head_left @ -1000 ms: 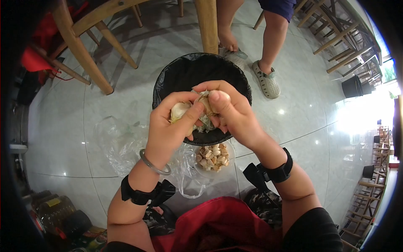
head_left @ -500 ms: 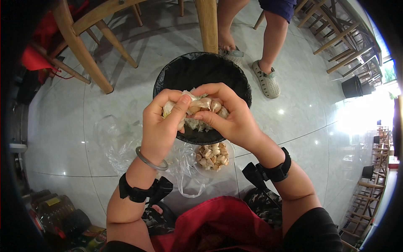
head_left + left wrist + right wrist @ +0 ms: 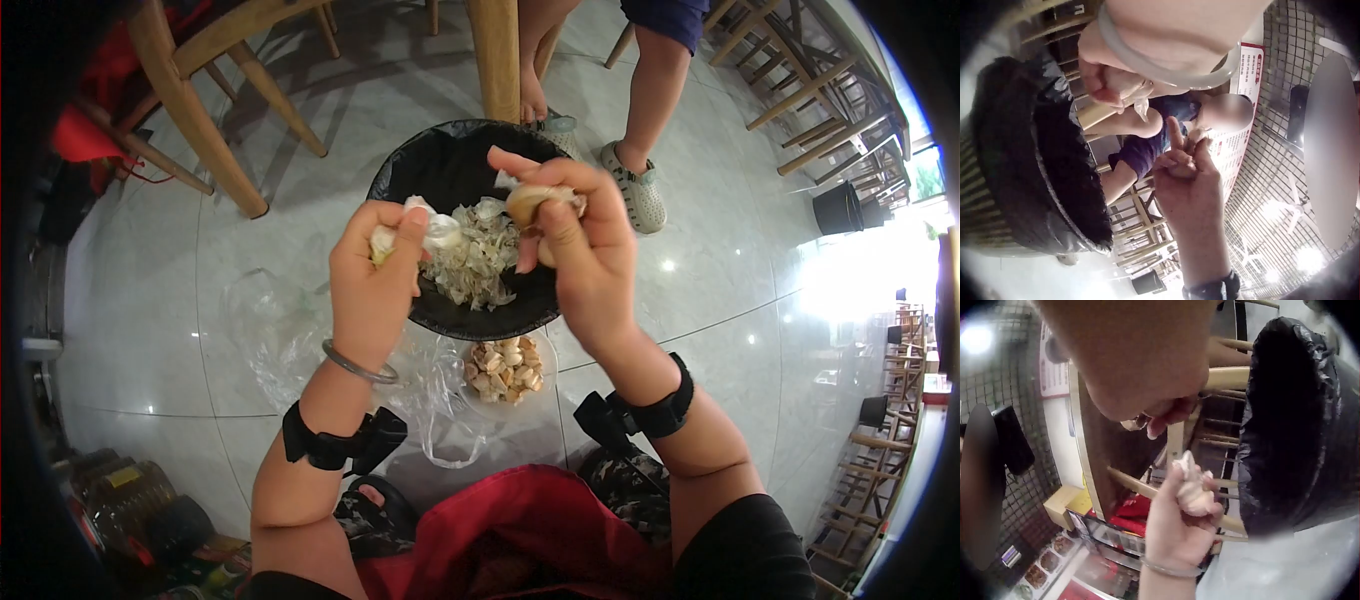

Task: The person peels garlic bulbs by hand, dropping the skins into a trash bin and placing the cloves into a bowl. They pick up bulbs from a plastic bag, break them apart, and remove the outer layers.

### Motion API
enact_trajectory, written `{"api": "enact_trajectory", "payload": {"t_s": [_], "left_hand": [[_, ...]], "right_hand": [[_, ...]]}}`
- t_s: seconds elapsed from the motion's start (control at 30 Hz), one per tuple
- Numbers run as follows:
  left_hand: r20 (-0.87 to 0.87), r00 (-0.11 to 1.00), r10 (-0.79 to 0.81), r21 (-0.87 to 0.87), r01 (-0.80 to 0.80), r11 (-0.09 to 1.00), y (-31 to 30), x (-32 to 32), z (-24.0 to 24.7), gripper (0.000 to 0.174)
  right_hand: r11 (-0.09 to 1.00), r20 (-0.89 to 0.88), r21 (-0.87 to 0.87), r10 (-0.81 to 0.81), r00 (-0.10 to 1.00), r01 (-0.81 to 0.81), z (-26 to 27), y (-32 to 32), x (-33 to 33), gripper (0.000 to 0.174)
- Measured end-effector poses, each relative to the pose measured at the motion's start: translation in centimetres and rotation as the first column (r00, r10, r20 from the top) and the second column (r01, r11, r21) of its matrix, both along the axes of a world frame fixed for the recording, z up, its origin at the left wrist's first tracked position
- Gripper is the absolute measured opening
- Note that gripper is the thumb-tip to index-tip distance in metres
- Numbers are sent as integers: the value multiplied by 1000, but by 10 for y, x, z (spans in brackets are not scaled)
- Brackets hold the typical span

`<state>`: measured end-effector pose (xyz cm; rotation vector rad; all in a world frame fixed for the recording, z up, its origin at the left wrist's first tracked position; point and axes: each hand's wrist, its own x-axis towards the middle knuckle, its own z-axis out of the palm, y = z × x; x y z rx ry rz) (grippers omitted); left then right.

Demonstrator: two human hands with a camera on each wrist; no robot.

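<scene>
Above a bin lined with black plastic (image 3: 420, 165), each hand holds part of a garlic bulb, the two apart. The left hand (image 3: 372, 275) pinches a whitish piece (image 3: 440, 231) with loose skin; the right wrist view shows that garlic (image 3: 1194, 494) in the left hand (image 3: 1179, 534). The right hand (image 3: 592, 265) grips a browner piece with cloves (image 3: 540, 203), thumb pressed on it. Papery skins (image 3: 478, 255) lie in the bin between the hands. Below the bin, garlic cloves (image 3: 505, 368) fill a clear bowl.
A crumpled clear plastic bag (image 3: 280, 340) lies on the tiled floor left of the bowl. A wooden chair leg (image 3: 497, 70) and another person's shoe (image 3: 636, 190) are just beyond the bin. Bottles (image 3: 135, 500) stand at the lower left.
The hands were together on the garlic and have moved apart, the right one up and to the right, each with a piece. The skins in the bin have come into fuller view.
</scene>
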<state>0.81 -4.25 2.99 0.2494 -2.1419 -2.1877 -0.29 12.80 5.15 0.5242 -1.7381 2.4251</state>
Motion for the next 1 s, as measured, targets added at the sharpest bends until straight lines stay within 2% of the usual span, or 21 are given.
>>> {"api": "enact_trajectory", "payload": {"t_s": [0.07,0.1,0.13,0.17,0.2,0.23,0.27,0.3,0.37,0.4,0.47,0.57,0.63,0.67,0.73,0.77,0.8,0.87,0.9,1.0], "left_hand": [[-102,995,20,-93,-30,995,-5,-3,-2,12],[-153,988,26,-138,-47,989,-6,-5,-4,12],[-204,978,29,-182,-67,981,-7,-5,-4,13],[-189,982,26,-168,-59,984,-7,-6,-4,13],[-173,985,24,-153,-51,987,-7,-6,-2,14],[-157,987,22,-136,-44,990,-6,-5,-2,14],[-168,986,14,-192,-47,980,-6,-5,-4,14],[-185,983,5,-244,-51,968,-7,-6,-7,14],[-191,981,-5,-285,-51,957,-7,-5,-10,15],[-184,983,-2,-277,-49,960,-6,-5,-9,14],[-150,989,17,-206,-48,977,-6,-7,-6,14],[-53,998,24,-38,-26,999,-6,-4,0,19],[-16,1000,-18,41,19,999,-6,-2,8,29],[-58,998,-29,46,32,998,-6,-1,7,34],[-142,989,-52,53,60,997,-3,3,0,44],[-135,989,-61,47,68,997,-2,5,-2,50],[-115,990,-76,2,77,997,-2,6,-2,49],[-68,992,-105,-84,99,991,0,9,-2,47],[12,979,-202,-15,202,979,1,12,10,46],[-197,937,-289,-101,274,957,3,8,-3,50]], "right_hand": [[974,191,74,196,962,-214,15,12,1,13],[901,233,208,333,914,-381,24,15,3,12],[781,293,328,451,843,-532,29,16,6,11],[704,61,424,605,794,-569,9,12,9,15],[437,298,467,741,602,-769,12,11,13,15],[126,527,425,771,358,-896,16,10,19,15],[6,506,556,791,344,-831,-9,7,34,15],[-227,674,575,676,298,-786,-11,-5,42,20],[-389,684,719,548,482,-576,-49,-19,69,26],[-396,615,787,551,563,-473,-62,-19,81,27],[-405,447,883,571,689,-237,-79,-20,93,31],[-282,609,769,598,522,-574,-58,-21,76,31],[-46,549,682,691,470,-730,-36,-12,55,28],[66,505,611,735,452,-789,-22,-7,43,26],[329,412,643,611,675,-691,16,2,18,21],[550,179,696,489,854,-461,12,2,12,17],[719,-56,669,301,952,-188,11,1,8,14],[754,71,633,166,984,-173,22,4,7,14],[770,138,617,98,986,-163,26,5,7,15],[823,-52,567,15,999,18,14,2,6,18]]}}
